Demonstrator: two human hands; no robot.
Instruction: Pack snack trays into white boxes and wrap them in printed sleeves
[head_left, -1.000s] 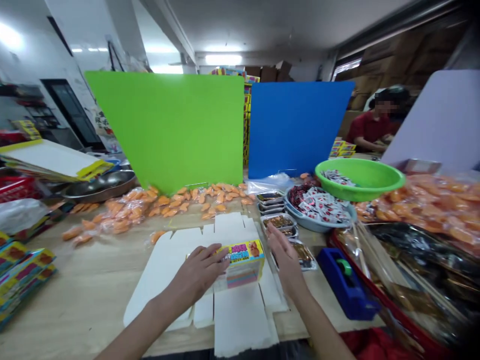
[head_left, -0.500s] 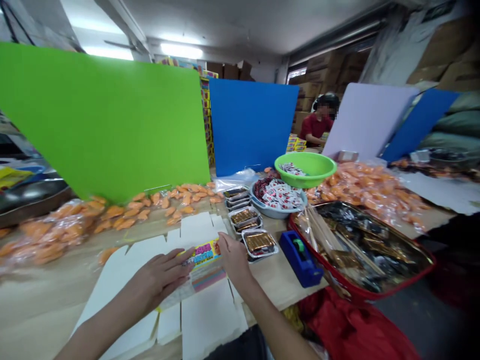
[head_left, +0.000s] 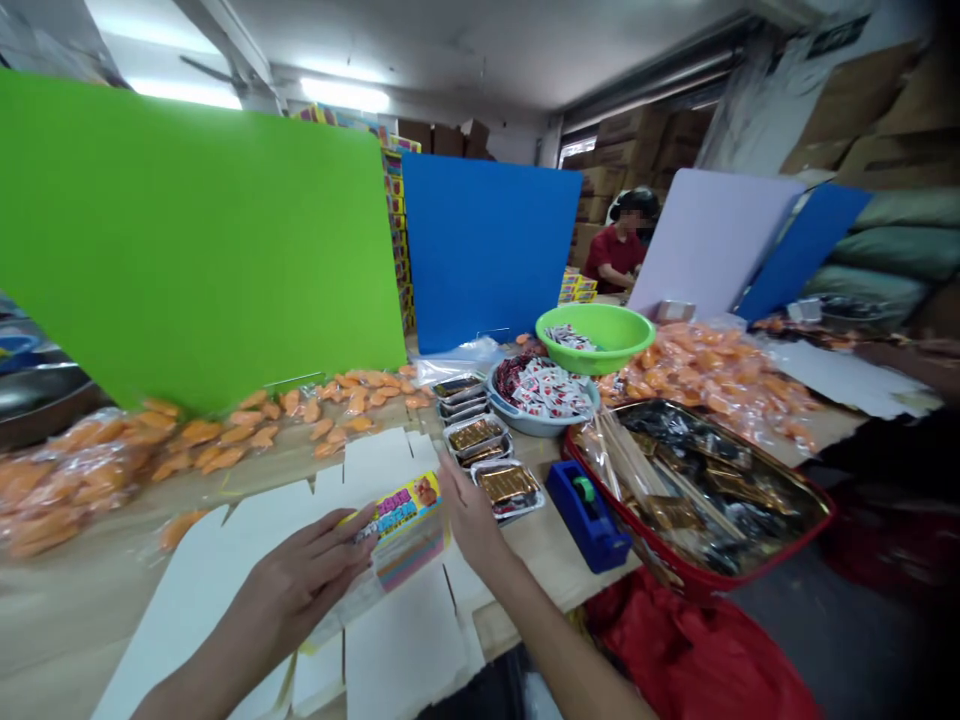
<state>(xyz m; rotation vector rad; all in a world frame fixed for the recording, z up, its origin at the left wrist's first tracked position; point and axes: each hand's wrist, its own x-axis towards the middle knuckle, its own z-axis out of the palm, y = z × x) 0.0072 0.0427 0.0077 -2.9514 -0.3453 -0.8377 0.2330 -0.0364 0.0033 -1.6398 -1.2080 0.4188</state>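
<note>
The left hand's fingers (head_left: 349, 540) lie straight and close together, their tips against the left side of a small printed carton (head_left: 406, 530). The right hand's fingers (head_left: 454, 505) stand nearly straight at its right edge. Whether they grip it or only touch it, I cannot tell. The carton sits tilted between the hands, over a flat white die-cut card blank (head_left: 401, 650) on the wooden tabletop (head_left: 559, 580).

Just right of the right hand are foil trays (head_left: 508, 485), then a blue tape dispenser (head_left: 587, 517) and a red tray (head_left: 780, 520) of packaged goods. Farther off are a pale blue basin (head_left: 499, 395) of sachets, a green bowl (head_left: 595, 337), and orange packets (head_left: 214, 440). A co-worker (head_left: 619, 250) stands beyond.
</note>
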